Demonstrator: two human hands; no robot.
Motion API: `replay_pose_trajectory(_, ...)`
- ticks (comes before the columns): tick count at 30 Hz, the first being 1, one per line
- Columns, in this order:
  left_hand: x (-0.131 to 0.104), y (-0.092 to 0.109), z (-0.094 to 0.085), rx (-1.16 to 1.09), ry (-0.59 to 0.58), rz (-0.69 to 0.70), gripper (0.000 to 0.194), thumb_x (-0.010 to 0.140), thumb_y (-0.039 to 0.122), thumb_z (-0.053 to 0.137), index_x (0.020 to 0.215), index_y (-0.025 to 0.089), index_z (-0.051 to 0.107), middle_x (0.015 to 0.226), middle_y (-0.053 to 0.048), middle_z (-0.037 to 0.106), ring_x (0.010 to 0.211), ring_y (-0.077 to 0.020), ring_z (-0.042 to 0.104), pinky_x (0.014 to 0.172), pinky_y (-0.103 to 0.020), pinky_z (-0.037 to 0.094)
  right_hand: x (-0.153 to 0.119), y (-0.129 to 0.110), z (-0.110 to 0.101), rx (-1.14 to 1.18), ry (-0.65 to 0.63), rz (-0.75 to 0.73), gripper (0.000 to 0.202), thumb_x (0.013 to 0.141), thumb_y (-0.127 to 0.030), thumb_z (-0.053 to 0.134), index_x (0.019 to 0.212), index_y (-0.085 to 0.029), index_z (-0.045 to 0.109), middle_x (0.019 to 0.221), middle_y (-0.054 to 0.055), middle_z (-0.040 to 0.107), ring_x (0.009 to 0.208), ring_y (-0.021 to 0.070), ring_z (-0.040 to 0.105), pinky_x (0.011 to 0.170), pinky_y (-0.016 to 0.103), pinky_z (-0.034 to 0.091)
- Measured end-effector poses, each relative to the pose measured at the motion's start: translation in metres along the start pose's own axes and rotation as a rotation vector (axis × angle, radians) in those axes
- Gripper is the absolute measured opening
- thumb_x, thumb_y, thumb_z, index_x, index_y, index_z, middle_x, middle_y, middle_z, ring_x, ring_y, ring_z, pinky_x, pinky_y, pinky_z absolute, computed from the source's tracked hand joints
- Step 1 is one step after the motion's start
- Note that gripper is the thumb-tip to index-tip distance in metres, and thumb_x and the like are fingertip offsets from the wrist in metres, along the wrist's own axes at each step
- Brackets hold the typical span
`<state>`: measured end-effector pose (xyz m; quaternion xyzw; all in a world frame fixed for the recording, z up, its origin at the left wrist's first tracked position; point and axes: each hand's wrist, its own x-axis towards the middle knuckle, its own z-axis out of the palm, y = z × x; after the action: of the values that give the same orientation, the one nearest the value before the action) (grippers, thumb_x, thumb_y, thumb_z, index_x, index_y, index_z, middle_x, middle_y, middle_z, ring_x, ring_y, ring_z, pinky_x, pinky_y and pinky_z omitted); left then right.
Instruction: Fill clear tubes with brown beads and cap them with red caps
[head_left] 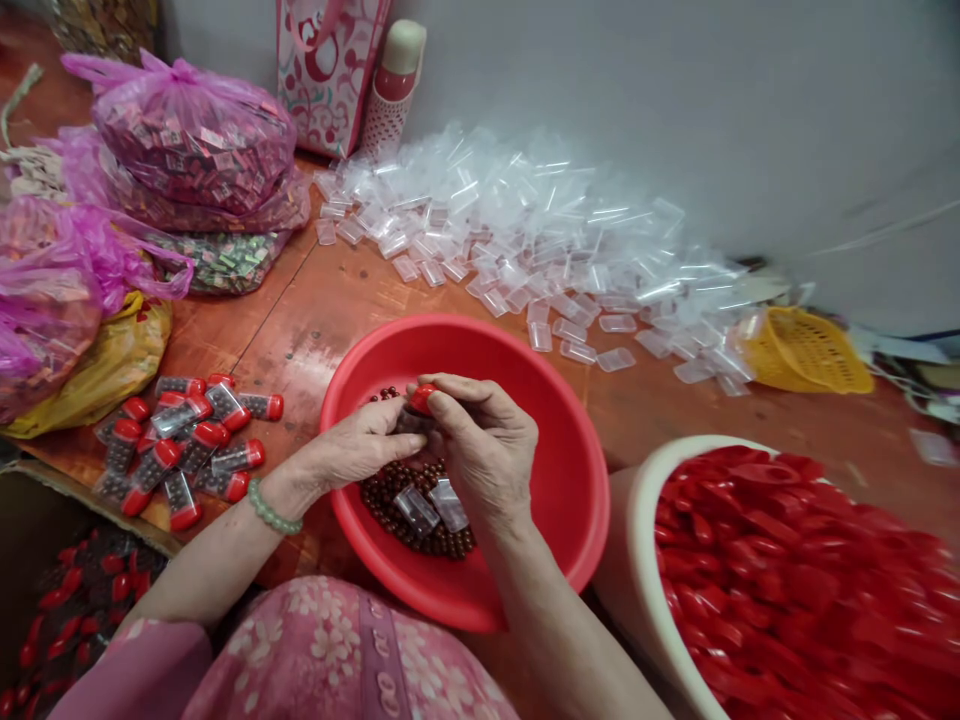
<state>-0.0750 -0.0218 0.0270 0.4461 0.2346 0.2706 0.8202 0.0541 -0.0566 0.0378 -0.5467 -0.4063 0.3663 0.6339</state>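
Note:
Both my hands meet over a red plastic basin (589, 480). My left hand (367, 445) is closed around a small clear plastic container (420, 425), partly hidden by the fingers. With thumb and fingers, my right hand (487, 440) pinches a red cap (422, 398) at the container's upper end. Whether the cap sits fully on the container I cannot tell. Below them in the basin lie many dark brown beads (442, 543) and clear containers (417, 511). To the left, capped containers filled with dark beads (199, 445) are piled on the wooden surface.
Loose clear containers (525, 230) spread along the wall, beside a yellow basket (810, 350). A white tub (646, 540) of red caps (795, 580) stands right. Pink plastic bags (195, 140), a patterned bag (322, 75) and a flask (394, 85) are at the back left. A box (75, 500) sits lower left.

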Motion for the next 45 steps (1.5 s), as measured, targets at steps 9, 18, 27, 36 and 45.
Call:
replay_pose_trajectory(9, -0.001, -0.001, -0.002, -0.008, 0.009, 0.009, 0.026, 0.075, 0.02, 0.067, 0.1, 0.014, 0.062, 0.092, -0.003, 0.064, 0.091, -0.0164, 0.057, 0.09, -0.032, 0.042, -0.001, -0.003, 0.003, -0.079, -0.042, -0.077, 0.007, 0.074, -0.019, 0.076, 0.079, -0.024, 0.073, 0.086, 0.001, 0.075, 0.082, 0.0146, 0.069, 0.078, 0.031, 0.058)
replay_pose_trajectory(18, 0.002, 0.0, -0.001, -0.039, 0.054, -0.114, 0.023, 0.068, 0.021, 0.071, 0.084, 0.013, 0.057, 0.073, 0.001, 0.058, 0.066, -0.0099, 0.052, 0.064, -0.024, 0.041, 0.006, 0.0, -0.01, -0.286, -0.221, -0.195, 0.004, 0.08, -0.019, 0.07, 0.078, -0.023, 0.068, 0.084, 0.001, 0.071, 0.081, 0.0144, 0.065, 0.076, 0.031, 0.053)
replay_pose_trajectory(27, 0.004, 0.002, -0.003, -0.189, 0.02, -0.151, 0.036, 0.061, 0.028, 0.085, 0.083, 0.01, 0.064, 0.073, 0.0, 0.063, 0.064, -0.0084, 0.056, 0.061, -0.021, 0.043, 0.004, 0.007, -0.025, -0.513, -0.421, -0.44, 0.025, 0.085, -0.03, 0.069, 0.107, -0.024, 0.058, 0.105, 0.007, 0.068, 0.099, 0.0213, 0.065, 0.087, 0.041, 0.053)
replay_pose_trajectory(36, 0.006, 0.001, -0.009, -0.34, -0.044, -0.19, 0.038, 0.056, 0.034, 0.09, 0.073, 0.009, 0.066, 0.067, -0.003, 0.065, 0.064, -0.0106, 0.06, 0.065, -0.023, 0.047, -0.001, 0.01, -0.019, -0.846, -0.443, -0.718, 0.062, 0.079, -0.038, 0.071, 0.129, -0.018, 0.04, 0.112, 0.017, 0.061, 0.102, 0.0303, 0.06, 0.084, 0.047, 0.053)
replay_pose_trajectory(45, 0.003, 0.003, -0.009, -0.315, -0.068, -0.176, 0.041, 0.057, 0.041, 0.089, 0.069, 0.009, 0.067, 0.065, -0.004, 0.066, 0.061, -0.0098, 0.06, 0.064, -0.021, 0.048, -0.002, 0.006, -0.015, -0.869, -0.367, -0.764, 0.052, 0.077, -0.032, 0.07, 0.12, -0.019, 0.045, 0.101, 0.012, 0.065, 0.092, 0.0264, 0.064, 0.078, 0.042, 0.055)
